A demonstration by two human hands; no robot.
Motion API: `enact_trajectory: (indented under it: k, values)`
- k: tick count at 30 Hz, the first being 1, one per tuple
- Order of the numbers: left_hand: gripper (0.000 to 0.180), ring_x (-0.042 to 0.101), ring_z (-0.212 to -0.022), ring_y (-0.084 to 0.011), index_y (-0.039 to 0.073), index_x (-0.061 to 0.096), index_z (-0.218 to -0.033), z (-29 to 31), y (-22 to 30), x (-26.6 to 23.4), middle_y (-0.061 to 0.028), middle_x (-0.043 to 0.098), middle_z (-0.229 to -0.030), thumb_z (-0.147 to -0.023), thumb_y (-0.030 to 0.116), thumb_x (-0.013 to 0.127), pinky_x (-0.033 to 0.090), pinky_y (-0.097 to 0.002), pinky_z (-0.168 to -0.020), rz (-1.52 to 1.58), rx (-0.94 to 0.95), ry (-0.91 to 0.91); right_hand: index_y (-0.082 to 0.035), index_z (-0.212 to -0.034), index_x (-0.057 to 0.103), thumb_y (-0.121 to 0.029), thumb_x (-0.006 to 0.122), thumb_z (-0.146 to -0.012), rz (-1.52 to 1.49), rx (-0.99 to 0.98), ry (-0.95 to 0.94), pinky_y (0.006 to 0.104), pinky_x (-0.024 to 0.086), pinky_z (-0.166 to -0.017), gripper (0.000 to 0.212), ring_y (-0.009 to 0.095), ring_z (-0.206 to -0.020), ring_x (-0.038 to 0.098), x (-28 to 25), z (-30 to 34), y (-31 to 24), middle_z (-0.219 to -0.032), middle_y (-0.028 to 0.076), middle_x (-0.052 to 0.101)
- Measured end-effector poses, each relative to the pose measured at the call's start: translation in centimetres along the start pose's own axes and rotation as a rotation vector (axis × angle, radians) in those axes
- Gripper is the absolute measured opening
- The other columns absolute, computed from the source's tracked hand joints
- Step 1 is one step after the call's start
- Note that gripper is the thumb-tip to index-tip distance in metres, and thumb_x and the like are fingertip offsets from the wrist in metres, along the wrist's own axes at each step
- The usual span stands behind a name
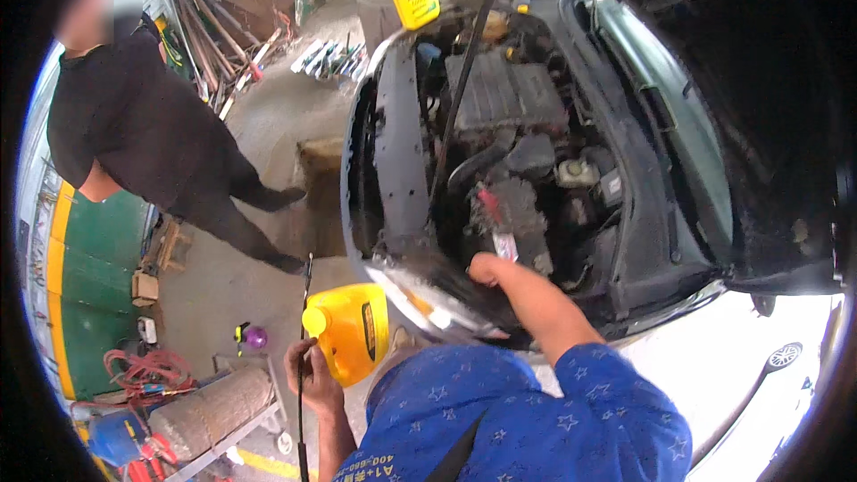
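Observation:
My left hand point(311, 377) is closed around a long thin black rod point(301, 411) that stands nearly upright, its slim tip pointing away from me. Right beside that hand is a yellow jug point(357, 326) with a yellow cap and a dark label. Whether my fingers also hold the jug is hidden. Over the front corner of the open engine bay reaches my right hand point(486, 270), fingers curled. Anything in them is too small or hidden to make out. Just beyond it sits a dark battery-like box point(522, 219) with a red part and a pale label on top.
A prop rod point(464, 71) crosses the bay under the raised hood point(768, 125). A person in black point(152, 116) stands at left near a floor pit point(323, 187). Another person at the far side holds a yellow jug point(414, 0). Red hoses point(147, 370) and a tank point(214, 411) lie lower left.

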State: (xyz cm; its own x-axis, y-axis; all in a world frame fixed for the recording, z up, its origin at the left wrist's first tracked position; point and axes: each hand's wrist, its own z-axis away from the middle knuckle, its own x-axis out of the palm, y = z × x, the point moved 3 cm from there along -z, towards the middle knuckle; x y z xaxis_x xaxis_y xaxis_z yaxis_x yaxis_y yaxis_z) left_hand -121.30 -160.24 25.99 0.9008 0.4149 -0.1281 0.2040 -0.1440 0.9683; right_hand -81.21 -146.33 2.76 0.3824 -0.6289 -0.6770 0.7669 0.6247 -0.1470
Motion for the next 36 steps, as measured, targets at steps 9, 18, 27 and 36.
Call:
enact_trajectory:
  k: [9, 18, 27, 36]
  values:
    - [0.012, 0.060, -0.077, -0.0064, 0.002, 0.064, -0.107, -1.2, 1.2, 3.8, -0.0003, 0.064, -0.092, -0.095, -0.001, 0.066, 0.049, -0.0223, -0.070, 0.010, -0.142, -0.138, 0.000, -0.084, 0.077, -0.016, 0.070, -0.078, -0.190, 0.066, 0.081, 0.0447, 0.062, -0.071, 0.018, 0.035, -0.083, 0.073, 7.9, -3.9, 5.6, -0.092, 0.022, 0.073]
    - [0.013, 0.058, -0.077, -0.0048, 0.002, 0.064, -0.109, -1.3, 0.6, 3.8, 0.0007, 0.062, -0.091, -0.096, 0.000, 0.066, 0.047, -0.0206, -0.069, 0.117, -0.123, -0.137, 0.005, -0.109, 0.067, -0.026, 0.059, -0.097, -0.954, 0.566, 0.539, 0.0460, 0.056, -0.084, 0.035, 0.038, -0.095, 0.072, 2.3, 4.6, 1.6, -0.099, 0.024, 0.072]
    - [0.013, 0.062, -0.081, -0.0081, 0.001, 0.065, -0.108, -2.5, -0.3, 4.7, -0.0037, 0.067, -0.099, -0.095, -0.002, 0.066, 0.050, -0.0223, -0.072, 0.058, 0.018, -0.149, 0.000, -0.112, 0.063, -0.023, 0.067, -0.095, -1.378, 0.475, 0.897, 0.0400, 0.053, -0.078, 0.028, 0.029, -0.088, 0.067, 2.1, 14.6, -3.9, -0.097, 0.018, 0.069]
    - [0.018, 0.065, -0.091, -0.0108, 0.001, 0.064, -0.111, -4.2, 1.2, 6.0, -0.0055, 0.066, -0.105, -0.094, -0.006, 0.064, 0.053, -0.0251, -0.080, 0.055, 0.089, -0.184, -0.002, -0.108, 0.067, -0.029, 0.064, -0.098, -1.019, 0.520, 1.004, 0.0422, 0.052, -0.080, 0.028, 0.035, -0.091, 0.067, 3.3, 12.6, -5.6, -0.097, 0.019, 0.070]
